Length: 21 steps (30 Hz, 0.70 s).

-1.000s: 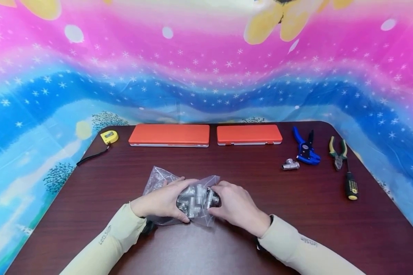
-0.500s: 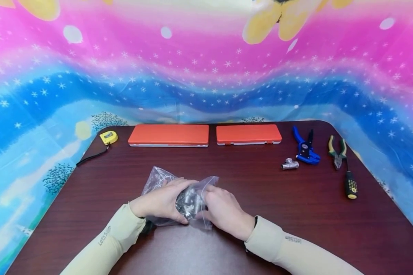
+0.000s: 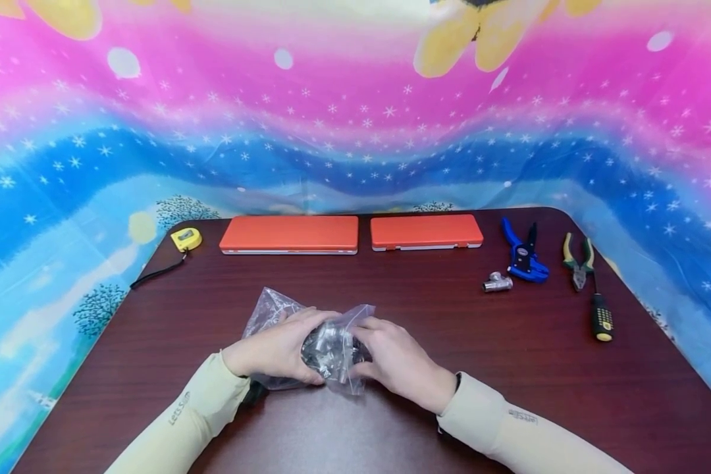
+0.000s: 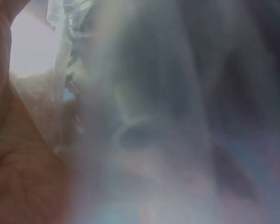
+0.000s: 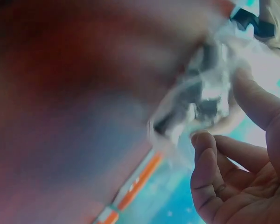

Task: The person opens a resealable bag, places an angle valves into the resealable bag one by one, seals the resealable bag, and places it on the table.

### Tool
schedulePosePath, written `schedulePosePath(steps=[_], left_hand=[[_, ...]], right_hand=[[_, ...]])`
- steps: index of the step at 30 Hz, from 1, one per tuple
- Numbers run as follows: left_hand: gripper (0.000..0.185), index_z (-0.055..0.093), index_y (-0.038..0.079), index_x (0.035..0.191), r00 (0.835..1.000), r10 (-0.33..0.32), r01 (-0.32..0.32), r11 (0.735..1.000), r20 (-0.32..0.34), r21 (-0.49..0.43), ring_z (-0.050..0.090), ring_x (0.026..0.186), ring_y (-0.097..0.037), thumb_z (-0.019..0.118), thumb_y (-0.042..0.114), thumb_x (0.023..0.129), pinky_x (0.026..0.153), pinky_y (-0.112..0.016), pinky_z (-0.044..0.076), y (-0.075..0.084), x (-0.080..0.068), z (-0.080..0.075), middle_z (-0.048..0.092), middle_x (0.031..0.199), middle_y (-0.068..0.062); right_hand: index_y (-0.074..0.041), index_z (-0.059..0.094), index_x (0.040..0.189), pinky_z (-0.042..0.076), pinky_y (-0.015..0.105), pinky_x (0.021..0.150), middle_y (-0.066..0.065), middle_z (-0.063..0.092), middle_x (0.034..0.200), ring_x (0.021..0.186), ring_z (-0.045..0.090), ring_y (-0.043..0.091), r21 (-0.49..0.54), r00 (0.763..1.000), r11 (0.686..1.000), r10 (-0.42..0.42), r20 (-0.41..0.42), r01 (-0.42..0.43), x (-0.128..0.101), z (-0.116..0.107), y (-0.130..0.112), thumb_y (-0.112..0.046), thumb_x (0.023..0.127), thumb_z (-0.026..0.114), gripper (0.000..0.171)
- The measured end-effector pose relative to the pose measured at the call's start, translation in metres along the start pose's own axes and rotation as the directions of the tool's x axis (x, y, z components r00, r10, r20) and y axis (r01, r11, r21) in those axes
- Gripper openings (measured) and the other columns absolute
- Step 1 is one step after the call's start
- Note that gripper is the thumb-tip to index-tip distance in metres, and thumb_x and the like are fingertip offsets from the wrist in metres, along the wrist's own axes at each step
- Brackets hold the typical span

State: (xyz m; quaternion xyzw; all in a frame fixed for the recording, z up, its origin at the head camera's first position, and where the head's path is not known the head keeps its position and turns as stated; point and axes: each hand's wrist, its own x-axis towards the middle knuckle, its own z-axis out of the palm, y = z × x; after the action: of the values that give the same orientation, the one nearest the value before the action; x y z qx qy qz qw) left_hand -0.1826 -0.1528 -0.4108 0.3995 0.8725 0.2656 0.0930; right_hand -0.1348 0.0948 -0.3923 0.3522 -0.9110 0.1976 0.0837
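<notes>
A clear plastic bag (image 3: 272,316) holding several shiny metal pipe fittings (image 3: 327,347) lies on the table's middle. My left hand (image 3: 281,345) grips it from the left, thumb in front and fingers behind. At the bag's right end, by its mouth, is my right hand (image 3: 399,359), its thumb and fingers apart. In the right wrist view the loosely bent fingers (image 5: 206,163) touch or nearly touch the bag (image 5: 196,100), and nothing is plainly pinched between them and the thumb. Blurred plastic (image 4: 144,93) fills most of the left wrist view.
A tee-shaped metal fitting (image 3: 498,283) lies right of the hands. Blue wire strippers (image 3: 524,253), pliers (image 3: 579,266) and a screwdriver (image 3: 602,319) lie farther right. Two orange cases (image 3: 290,234) stand at the back edge. A yellow tape measure (image 3: 186,238) sits at the back left.
My right hand reached left into the bag's mouth, then drew back slightly right with its fingers wider apart. My left hand has kept its hold on the bag.
</notes>
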Motion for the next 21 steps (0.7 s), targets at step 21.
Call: schedulePosePath(steps=[21], left_hand=[[0.098, 0.041, 0.022, 0.148, 1.0, -0.022, 0.023, 0.999, 0.019, -0.034, 0.046, 0.126, -0.015, 0.09, 0.039, 0.066, 0.102, -0.062, 0.033, 0.001, -0.001, -0.002, 0.051, 0.136, 0.005]], right_hand=[[0.003, 0.063, 0.083, 0.045, 0.04, 0.054, 0.014, 0.054, 0.067, 0.066, 0.053, 0.03, -0.157, 0.637, 0.625, 0.77, -0.032, -0.764, -0.07, -0.097, 0.171, -0.057, 0.084, 0.071, 0.061]])
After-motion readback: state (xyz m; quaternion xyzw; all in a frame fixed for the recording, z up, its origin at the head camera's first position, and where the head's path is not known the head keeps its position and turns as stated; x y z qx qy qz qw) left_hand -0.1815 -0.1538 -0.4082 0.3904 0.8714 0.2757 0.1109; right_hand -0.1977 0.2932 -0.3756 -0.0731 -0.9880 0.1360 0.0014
